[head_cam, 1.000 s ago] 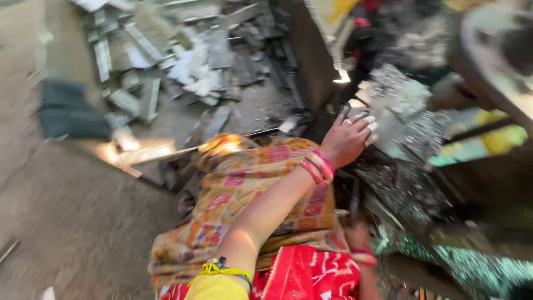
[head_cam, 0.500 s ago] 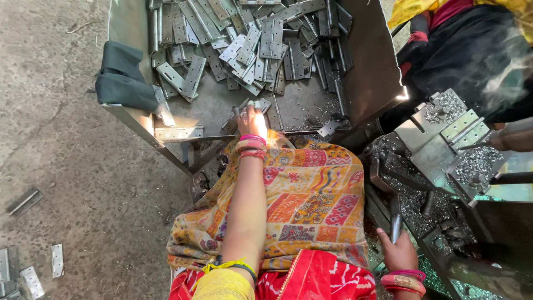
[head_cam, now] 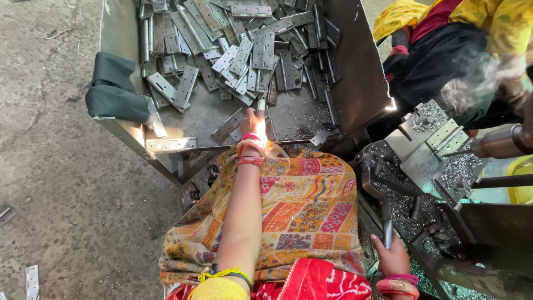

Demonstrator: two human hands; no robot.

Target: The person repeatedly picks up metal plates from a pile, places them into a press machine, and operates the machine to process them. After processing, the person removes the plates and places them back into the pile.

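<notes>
My left hand reaches forward over my patterned lap cloth into a metal tray heaped with several flat metal hinge plates. Its fingertips close on one small hinge plate at the near edge of the heap; glare partly washes out the fingers. Red and pink bangles sit on that wrist. My right hand is low at the right, wrapped around the grey metal lever handle of a machine.
The machine, covered in metal shavings, stands to the right with a jig block and a spindle. A dark folded cloth hangs over the tray's left rim. Another person in yellow and black sits at the top right. Loose plates lie on the concrete floor.
The view swung from the machine to the tray. My left hand left the machine and went to the hinge heap, where it has stayed for half a second. My right hand came into view on the lever.
</notes>
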